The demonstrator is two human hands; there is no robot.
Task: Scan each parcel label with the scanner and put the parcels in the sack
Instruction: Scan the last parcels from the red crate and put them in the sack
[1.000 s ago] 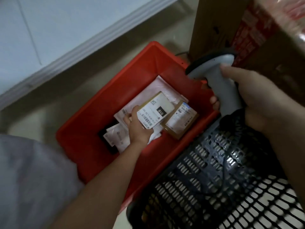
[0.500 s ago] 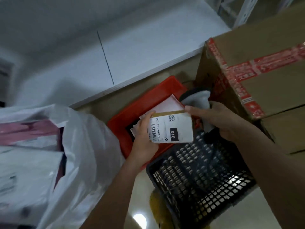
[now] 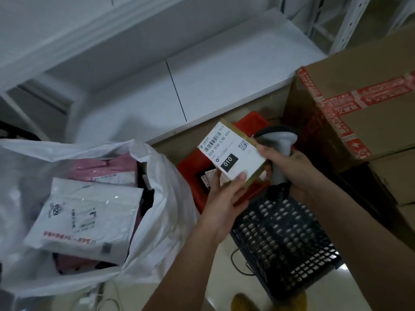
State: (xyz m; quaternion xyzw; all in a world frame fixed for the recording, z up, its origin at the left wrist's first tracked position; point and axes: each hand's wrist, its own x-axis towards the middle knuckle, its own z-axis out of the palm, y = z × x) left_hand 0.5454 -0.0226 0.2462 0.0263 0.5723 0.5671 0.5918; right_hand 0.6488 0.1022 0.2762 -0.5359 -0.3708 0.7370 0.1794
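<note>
My left hand point(image 3: 224, 194) grips a small brown box parcel point(image 3: 231, 153) by its lower edge, white label with "010" facing up, above the red bin point(image 3: 195, 173). My right hand point(image 3: 289, 167) holds the grey handheld scanner point(image 3: 279, 142) by its handle, its head just right of the parcel; my index finger touches the label's right edge. The white plastic sack point(image 3: 161, 212) lies open at the left with a white mailer point(image 3: 87, 218) and a pink mailer point(image 3: 105, 169) inside. More parcels point(image 3: 207, 176) lie in the red bin, mostly hidden by the held box.
A black perforated basket point(image 3: 283, 245) sits below my hands, a dark cable beside it on the floor. Large taped cardboard boxes point(image 3: 359, 117) stand at the right. White shelving point(image 3: 202, 81) runs behind the bin and the sack.
My left hand lifted the labelled box out of the red bin and turned it label-up beside the scanner. The view swung left, so the open sack has come into sight.
</note>
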